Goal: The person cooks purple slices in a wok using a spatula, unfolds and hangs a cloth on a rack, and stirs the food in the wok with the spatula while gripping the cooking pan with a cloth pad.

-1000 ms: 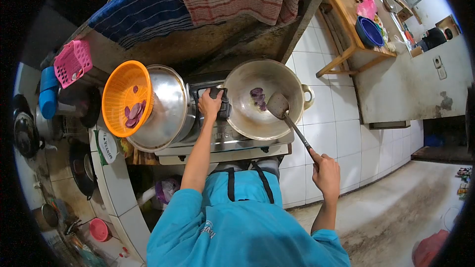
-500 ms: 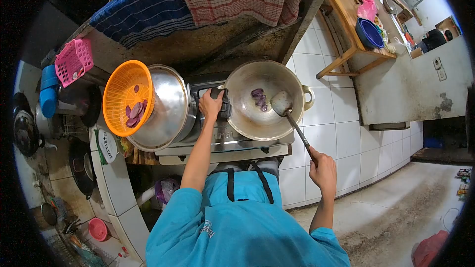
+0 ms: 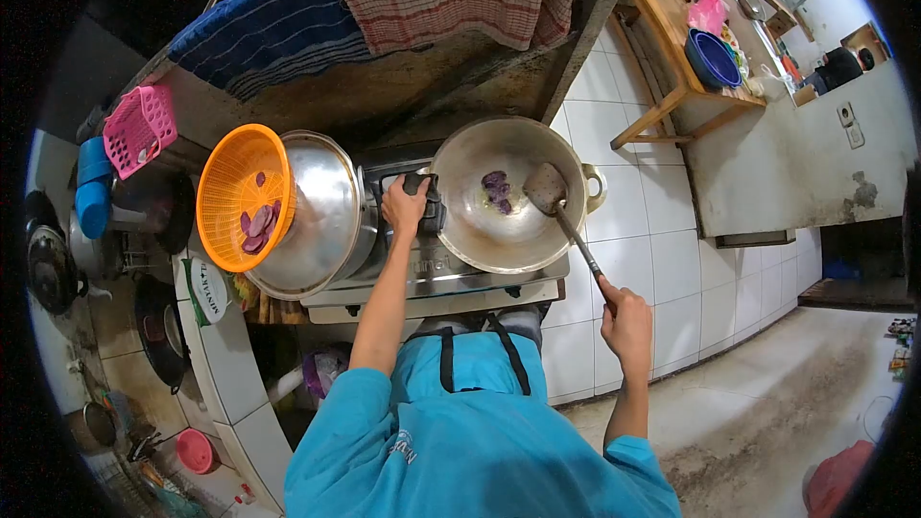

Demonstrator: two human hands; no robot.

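The left hand (image 3: pixel 404 206) is closed around a dark, folded pad (image 3: pixel 422 188) at the near-left rim of the wok (image 3: pixel 460 168), fingers curled over its top. The right hand (image 3: pixel 626 322), beyond the wok's right side, is wrapped in a fist around the dark grip of a long-handled spatula (image 3: pixel 546 188); its finger pads cannot be seen. The spatula's broad, rounded metal blade is inside the wok, right of the purple slices (image 3: pixel 496 191), which lie clustered near the middle of the bowl, glossy and dark.

The wok is round, deep and dull silver metal, with a looped handle on its right. It sits on the stove (image 3: pixel 436 273), whose front is smooth and reflective. Left of the wok is a lidded pot (image 3: pixel 321 201) of shiny, domed metal, and on it tilts an orange plastic basket (image 3: pixel 219 197) of fine mesh, holding thin, oval purple pieces (image 3: pixel 259 227).
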